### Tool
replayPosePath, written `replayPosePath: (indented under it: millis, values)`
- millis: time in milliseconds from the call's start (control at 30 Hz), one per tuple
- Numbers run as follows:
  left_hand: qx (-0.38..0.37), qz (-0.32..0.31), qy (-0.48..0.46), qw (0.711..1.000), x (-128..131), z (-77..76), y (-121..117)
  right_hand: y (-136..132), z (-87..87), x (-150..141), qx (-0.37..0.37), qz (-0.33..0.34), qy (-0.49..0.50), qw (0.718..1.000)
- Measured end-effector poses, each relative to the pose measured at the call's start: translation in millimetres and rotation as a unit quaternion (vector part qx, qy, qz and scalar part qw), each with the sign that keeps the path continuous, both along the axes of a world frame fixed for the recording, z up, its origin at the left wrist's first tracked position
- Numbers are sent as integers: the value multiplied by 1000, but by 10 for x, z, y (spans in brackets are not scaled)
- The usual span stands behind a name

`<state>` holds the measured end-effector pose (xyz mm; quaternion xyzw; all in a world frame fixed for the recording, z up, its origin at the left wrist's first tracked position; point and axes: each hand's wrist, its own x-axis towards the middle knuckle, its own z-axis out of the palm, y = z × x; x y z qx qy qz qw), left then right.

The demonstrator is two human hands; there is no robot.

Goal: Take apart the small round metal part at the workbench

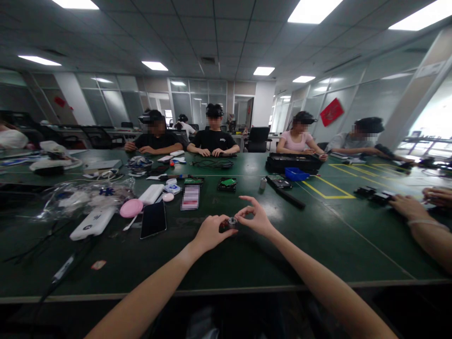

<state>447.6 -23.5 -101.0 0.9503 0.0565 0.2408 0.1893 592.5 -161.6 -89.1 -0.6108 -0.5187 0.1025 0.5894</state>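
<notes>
Low over the green table, my left hand (213, 233) grips a small round metal part (232, 220) between thumb and fingers. Its top face, with a dark centre, points up. My right hand (257, 217) pinches with thumb and index finger at the part's right edge, the other fingers raised; anything tiny in that pinch is too small to see. Beyond the hands lie a black drive-like unit with a green circuit board (227, 183), a phone with a lit screen (190, 197) and a small metal cylinder (263, 183) standing upright.
To the left are a dark tablet (153, 220), a pink round object (131, 208), a white power bank (94, 222) and plastic bags (88, 195). Right of centre lie a black bar (290, 198) and a blue tray (295, 174). A co-worker's hands (409, 207) work at the far right.
</notes>
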Motion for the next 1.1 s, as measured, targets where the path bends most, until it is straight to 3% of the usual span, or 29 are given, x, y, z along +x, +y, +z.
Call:
replayPosePath:
  millis: [133,433,1100]
  values:
    - [-3,-2,-4,1000,0,-1,0,-23,31,7,2,-15,3,1000]
    - [2,5,9,1000,-3,7,-5,-56,101,-61,-41,25,-34,998]
    - [-3,1,12,1000,-3,20,-4,-46,81,-38,-27,21,20,999]
